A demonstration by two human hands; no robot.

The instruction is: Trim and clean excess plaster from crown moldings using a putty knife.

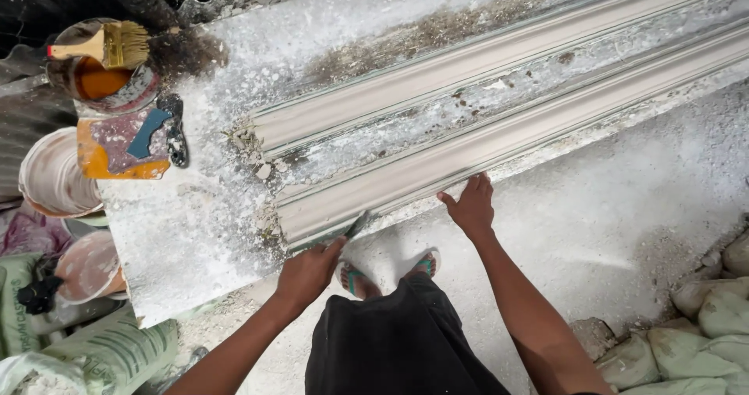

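A: Where do we find the workpiece?

B: The long plaster moulding (pixel 499 141) lies on the dusty white bench (pixel 195 231), running from centre frame to the upper right. A second strip (pixel 484 63) lies parallel above it.

A: How do we judge its handling?

B: We judge it stiff but brittle, heavy for its length and powdery on the surface. We would support it along the flat lower edge, never by the thin profile ridges.

A: What is the pose of the hands?

B: Our left hand (pixel 308 274), at lower centre, is closed around a thin flat blade (pixel 357 225) whose tip meets the near end of the moulding. Our right hand (pixel 470 206) is spread, fingertips (pixel 477 181) pressing on the lower edge, holding nothing. Both forearms reach up from the bottom of the frame.

A: What else is present?

B: At upper left, a brush (pixel 109 45) rests across a tin (pixel 101 79); below it, a stained board (pixel 121 149) and a bowl (pixel 55 176)
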